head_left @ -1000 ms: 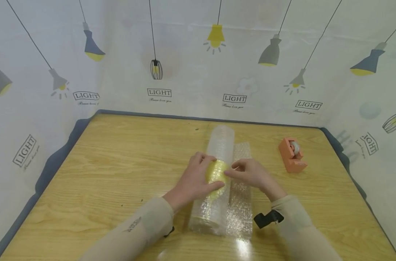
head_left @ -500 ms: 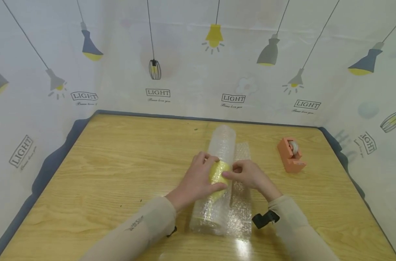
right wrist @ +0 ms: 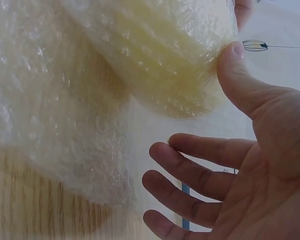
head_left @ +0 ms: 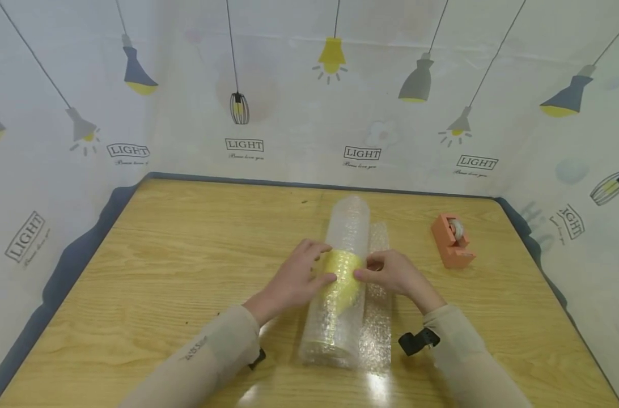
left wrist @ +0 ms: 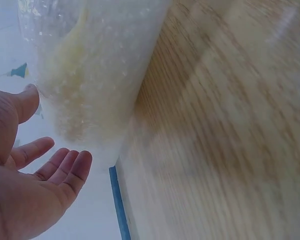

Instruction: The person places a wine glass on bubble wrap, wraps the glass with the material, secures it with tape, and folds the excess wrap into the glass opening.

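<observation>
A roll of clear bubble wrap (head_left: 332,331) lies on the wooden table, with something yellow (head_left: 343,275) showing through its layers near the middle. A loose flap of the wrap (head_left: 377,328) spreads flat to the right. My left hand (head_left: 291,280) is at the roll's left side, thumb and fingers spread beside the yellow part; the left wrist view shows the palm holding nothing. On the other side, my right hand (head_left: 395,273) touches the roll with its thumb (right wrist: 236,70). Its other fingers (right wrist: 190,172) are loosely bent and hang over the flap, gripping nothing.
An orange tape dispenser (head_left: 452,243) with a roll of tape stands on the right of the table (head_left: 202,243). A white curtain printed with lamps (head_left: 289,68) surrounds the table's back and sides. Each wrist wears a black strap (head_left: 418,341).
My left hand has drawn back to the left, off the top of the yellow part. My right thumb has moved from the yellow part to its right edge. The roll stays nearly in place.
</observation>
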`<state>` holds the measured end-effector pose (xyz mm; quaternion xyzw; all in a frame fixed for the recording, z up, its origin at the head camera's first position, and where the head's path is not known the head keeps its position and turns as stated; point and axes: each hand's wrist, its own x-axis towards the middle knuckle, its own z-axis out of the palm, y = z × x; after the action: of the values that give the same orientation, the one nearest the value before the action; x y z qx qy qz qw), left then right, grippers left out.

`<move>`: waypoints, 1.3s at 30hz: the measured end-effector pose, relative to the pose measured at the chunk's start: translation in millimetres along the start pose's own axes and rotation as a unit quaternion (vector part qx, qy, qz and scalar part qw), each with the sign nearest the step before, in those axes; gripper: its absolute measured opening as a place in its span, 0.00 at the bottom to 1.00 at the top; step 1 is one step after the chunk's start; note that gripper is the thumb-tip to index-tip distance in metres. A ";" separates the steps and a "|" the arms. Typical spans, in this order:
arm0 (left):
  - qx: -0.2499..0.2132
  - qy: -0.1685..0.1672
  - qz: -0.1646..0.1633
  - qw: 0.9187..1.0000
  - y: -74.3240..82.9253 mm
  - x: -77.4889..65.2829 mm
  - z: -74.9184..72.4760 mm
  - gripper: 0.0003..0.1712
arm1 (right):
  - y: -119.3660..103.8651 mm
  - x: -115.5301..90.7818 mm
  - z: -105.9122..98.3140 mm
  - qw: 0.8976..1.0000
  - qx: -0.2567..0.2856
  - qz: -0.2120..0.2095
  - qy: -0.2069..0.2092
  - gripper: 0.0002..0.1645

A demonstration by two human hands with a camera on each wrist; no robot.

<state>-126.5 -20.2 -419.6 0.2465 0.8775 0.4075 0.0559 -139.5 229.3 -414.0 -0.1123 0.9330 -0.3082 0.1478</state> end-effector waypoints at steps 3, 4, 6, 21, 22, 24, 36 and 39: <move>-0.003 -0.001 -0.007 1.000 -4.4 -0.1 0.0 0.35 | 1.9 -0.6 -0.8 1.000 0.001 0.013 -0.002 0.32; -0.004 -0.002 -0.009 1.000 -5.5 0.0 0.1 0.36 | 2.3 -0.9 -0.9 1.000 0.002 0.018 -0.003 0.34; -0.008 -0.002 -0.013 1.000 -7.5 0.0 0.6 0.36 | 2.6 -1.8 -1.3 1.000 0.004 0.028 -0.006 0.36; -0.043 -0.032 -0.053 0.997 -14.0 1.6 5.3 0.42 | 11.8 -5.2 0.0 1.000 0.001 0.020 -0.008 0.35; -0.042 -0.033 -0.052 0.997 -13.7 1.6 5.1 0.42 | 11.7 -5.2 0.5 1.000 0.003 0.017 -0.006 0.34; -0.043 -0.032 -0.049 0.997 -13.5 1.0 4.4 0.41 | 10.6 -5.1 1.7 1.000 0.008 0.011 -0.001 0.33; -0.033 -0.012 -0.054 0.998 -8.9 -4.2 -4.3 0.41 | 1.6 -1.4 11.2 1.000 0.024 0.010 0.008 0.32; -0.026 -0.011 -0.061 0.998 -7.8 -4.3 -4.1 0.42 | 0.2 -1.2 11.3 1.000 0.021 0.013 0.006 0.32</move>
<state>-127.0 -29.4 -423.1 0.1955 0.8796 0.4228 0.0964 -134.5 223.7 -422.6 -0.0956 0.9287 -0.3263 0.1483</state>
